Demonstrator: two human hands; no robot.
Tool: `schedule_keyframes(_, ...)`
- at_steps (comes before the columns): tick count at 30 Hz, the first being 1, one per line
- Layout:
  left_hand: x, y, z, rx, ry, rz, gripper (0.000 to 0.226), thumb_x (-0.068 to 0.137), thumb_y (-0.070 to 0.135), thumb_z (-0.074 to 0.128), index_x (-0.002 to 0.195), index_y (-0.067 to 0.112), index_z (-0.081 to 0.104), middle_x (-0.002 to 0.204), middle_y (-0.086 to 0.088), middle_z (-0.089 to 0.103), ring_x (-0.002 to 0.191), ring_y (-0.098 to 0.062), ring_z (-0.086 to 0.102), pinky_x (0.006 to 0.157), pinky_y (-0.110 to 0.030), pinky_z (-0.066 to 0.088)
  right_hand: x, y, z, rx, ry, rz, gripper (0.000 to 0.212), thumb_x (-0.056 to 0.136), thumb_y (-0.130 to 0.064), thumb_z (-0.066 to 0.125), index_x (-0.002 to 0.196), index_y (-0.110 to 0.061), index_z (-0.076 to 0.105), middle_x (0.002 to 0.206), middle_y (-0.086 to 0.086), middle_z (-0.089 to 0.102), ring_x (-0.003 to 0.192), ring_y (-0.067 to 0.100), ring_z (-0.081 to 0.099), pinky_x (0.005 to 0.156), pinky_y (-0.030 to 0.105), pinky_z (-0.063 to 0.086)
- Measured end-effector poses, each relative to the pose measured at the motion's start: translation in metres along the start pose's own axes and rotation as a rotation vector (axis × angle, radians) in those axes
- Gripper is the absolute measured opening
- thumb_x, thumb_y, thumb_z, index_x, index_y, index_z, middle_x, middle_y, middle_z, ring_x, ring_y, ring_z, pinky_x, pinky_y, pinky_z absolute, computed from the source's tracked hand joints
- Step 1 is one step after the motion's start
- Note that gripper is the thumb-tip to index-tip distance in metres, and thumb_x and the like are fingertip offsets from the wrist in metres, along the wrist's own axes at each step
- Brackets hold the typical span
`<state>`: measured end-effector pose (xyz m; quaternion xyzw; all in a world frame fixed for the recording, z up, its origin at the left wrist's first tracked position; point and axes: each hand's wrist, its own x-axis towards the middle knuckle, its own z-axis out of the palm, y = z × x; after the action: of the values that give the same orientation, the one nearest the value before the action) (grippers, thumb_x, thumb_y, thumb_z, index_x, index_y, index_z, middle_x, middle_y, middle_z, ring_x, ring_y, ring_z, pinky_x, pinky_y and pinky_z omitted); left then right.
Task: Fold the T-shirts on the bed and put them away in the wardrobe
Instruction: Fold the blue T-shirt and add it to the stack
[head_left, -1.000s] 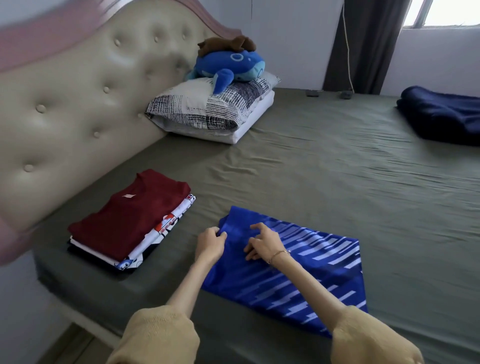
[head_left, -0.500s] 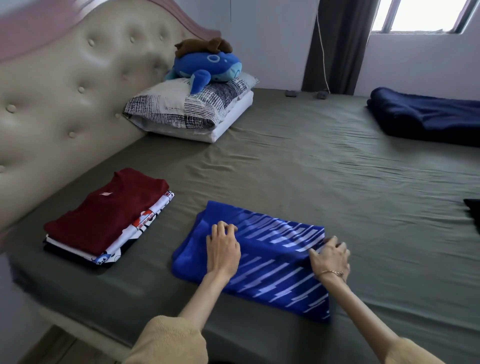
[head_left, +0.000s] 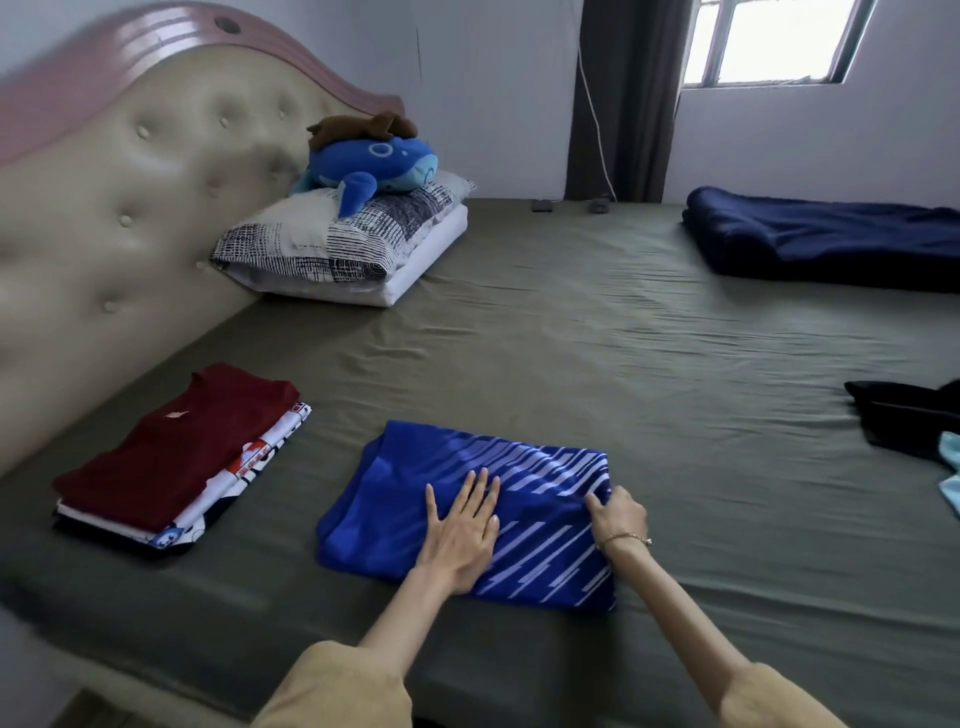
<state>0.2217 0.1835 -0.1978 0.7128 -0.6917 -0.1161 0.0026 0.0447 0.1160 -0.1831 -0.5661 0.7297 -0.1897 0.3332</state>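
Note:
A blue T-shirt with pale stripes lies folded into a rectangle near the front edge of the bed. My left hand presses flat on its middle with straight fingers. At the shirt's right edge my right hand, with a bracelet at the wrist, has its fingers curled on the fabric. To the left sits a stack of folded shirts with a dark red one on top.
A padded headboard runs along the left. Pillows with a blue plush toy sit at the back. A navy blanket lies far right; dark unfolded clothes lie at the right edge.
The long blue shirt was folded over to a shorter rectangle. My right hand moved to its right edge, and my left hand went from curled at the collar to flat on the middle.

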Motion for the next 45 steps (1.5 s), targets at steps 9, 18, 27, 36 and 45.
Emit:
schedule_keyframes(9, 0.007, 0.085, 0.021, -0.014, 0.004, 0.225, 0.089, 0.056, 0.064, -0.039, 0.137, 0.030, -0.024, 0.152, 0.010, -0.026, 0.133, -0.006, -0.030, 0.103, -0.045, -0.027, 0.017, 0.083, -0.082, -0.024, 0.100, 0.105, 0.036, 0.094, -0.027, 0.052, 0.115, 0.002, 0.057, 0.122, 0.023, 0.059, 0.114, 0.038, 0.053, 0.088, 0.036, 0.041)
schedule_keyframes(18, 0.008, 0.091, 0.019, -0.045, 0.026, 0.201, 0.059, 0.093, 0.055, -0.007, 0.149, 0.035, -0.003, 0.155, 0.011, -0.018, 0.143, -0.007, -0.020, 0.108, -0.049, -0.021, 0.013, 0.082, -0.112, 0.024, 0.198, 0.018, 0.032, 0.092, -0.022, 0.054, 0.109, 0.004, 0.059, 0.115, 0.024, 0.061, 0.111, 0.038, 0.054, 0.084, 0.035, 0.039)
schedule_keyframes(27, -0.001, 0.019, 0.005, -0.050, 0.145, -0.012, 0.047, 0.104, 0.033, 0.022, 0.151, 0.028, 0.017, 0.160, 0.005, 0.001, 0.146, -0.009, 0.001, 0.118, -0.041, 0.002, -0.009, 0.000, -0.065, -0.152, 0.033, -0.118, 0.038, 0.093, -0.027, 0.052, 0.120, -0.002, 0.045, 0.120, 0.020, 0.058, 0.111, 0.035, 0.055, 0.084, 0.034, 0.044)
schedule_keyframes(36, -0.008, -0.026, 0.006, -0.166, 0.091, -0.142, 0.047, 0.102, 0.040, 0.027, 0.149, 0.039, 0.017, 0.160, -0.001, 0.008, 0.146, -0.015, 0.009, 0.117, -0.037, 0.012, -0.027, -0.058, 0.013, -0.190, -0.129, -0.154, 0.047, 0.095, -0.024, 0.051, 0.131, 0.001, 0.033, 0.131, 0.020, 0.050, 0.120, 0.035, 0.050, 0.090, 0.035, 0.043)
schedule_keyframes(45, 0.008, -0.052, -0.009, -0.614, 0.031, -0.215, 0.032, 0.098, 0.030, 0.042, 0.127, 0.031, 0.058, 0.139, 0.002, 0.046, 0.130, -0.020, 0.036, 0.110, -0.027, 0.024, -0.038, -0.087, 0.065, -0.154, -0.204, -0.207, 0.036, 0.096, -0.018, 0.047, 0.125, 0.001, 0.035, 0.127, 0.021, 0.050, 0.117, 0.036, 0.051, 0.089, 0.036, 0.043)
